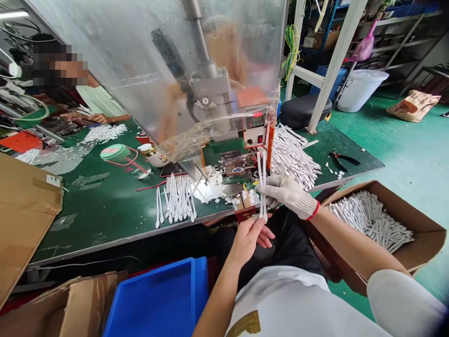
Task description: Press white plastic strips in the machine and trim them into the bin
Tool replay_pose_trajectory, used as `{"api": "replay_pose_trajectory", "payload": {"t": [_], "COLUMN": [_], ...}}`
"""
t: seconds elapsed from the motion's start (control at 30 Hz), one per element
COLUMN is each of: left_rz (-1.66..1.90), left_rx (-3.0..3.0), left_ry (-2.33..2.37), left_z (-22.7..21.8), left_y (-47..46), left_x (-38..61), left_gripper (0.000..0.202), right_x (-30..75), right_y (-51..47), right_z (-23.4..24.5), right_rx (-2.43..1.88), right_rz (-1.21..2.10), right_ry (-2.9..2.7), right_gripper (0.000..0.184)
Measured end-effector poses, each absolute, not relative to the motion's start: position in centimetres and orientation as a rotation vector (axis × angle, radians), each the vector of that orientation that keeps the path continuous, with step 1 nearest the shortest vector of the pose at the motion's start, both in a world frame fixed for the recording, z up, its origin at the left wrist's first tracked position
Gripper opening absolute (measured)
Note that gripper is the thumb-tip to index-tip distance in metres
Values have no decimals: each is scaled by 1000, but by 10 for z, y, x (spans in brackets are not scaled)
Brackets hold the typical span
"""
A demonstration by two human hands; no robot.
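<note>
Gloved right hand (289, 196) and bare left hand (247, 241), fingers (271, 187) shut on white sticks (261, 185) above the tabletop (115, 224); big pile (291, 159) beside them, more in a box (424, 234) (nearly full).

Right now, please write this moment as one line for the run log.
Left hand: bare, at white plastic sticks | right hand: white red-cuffed glove, gripping them | nearby: open brown cardboard box of sticks
</note>
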State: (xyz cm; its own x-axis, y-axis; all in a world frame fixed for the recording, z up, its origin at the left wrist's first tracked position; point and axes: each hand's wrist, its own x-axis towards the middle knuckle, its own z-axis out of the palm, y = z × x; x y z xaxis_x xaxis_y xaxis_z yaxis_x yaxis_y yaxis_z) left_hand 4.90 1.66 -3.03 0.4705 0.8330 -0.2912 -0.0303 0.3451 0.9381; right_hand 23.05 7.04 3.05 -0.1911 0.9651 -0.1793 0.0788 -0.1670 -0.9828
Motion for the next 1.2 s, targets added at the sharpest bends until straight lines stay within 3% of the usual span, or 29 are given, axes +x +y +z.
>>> {"api": "replay_pose_trajectory", "payload": {"t": [0.4, 0.67, 0.9, 1.2], "left_rz": [751, 820, 792, 761], "left_rx": [886, 734, 782, 865], "left_ry": [1004, 979, 1024, 1066], "left_z": [-37, -41, -39, -37], "left_y": [9, 13, 29, 32], "left_x": [45, 38, 31, 33], "left_gripper": [53, 51, 51, 54], "right_x": [206, 194, 175, 173], "right_y": [69, 107, 133, 137], "right_z": [20, -23, -54, -61], "right_rx": [-1330, -1156, -1220, -1202], "right_rz": [1443, 1823, 1798, 1799], "right_ry": [-1334, -1131, -974, -899], "right_gripper": [31, 41, 28, 26]}}
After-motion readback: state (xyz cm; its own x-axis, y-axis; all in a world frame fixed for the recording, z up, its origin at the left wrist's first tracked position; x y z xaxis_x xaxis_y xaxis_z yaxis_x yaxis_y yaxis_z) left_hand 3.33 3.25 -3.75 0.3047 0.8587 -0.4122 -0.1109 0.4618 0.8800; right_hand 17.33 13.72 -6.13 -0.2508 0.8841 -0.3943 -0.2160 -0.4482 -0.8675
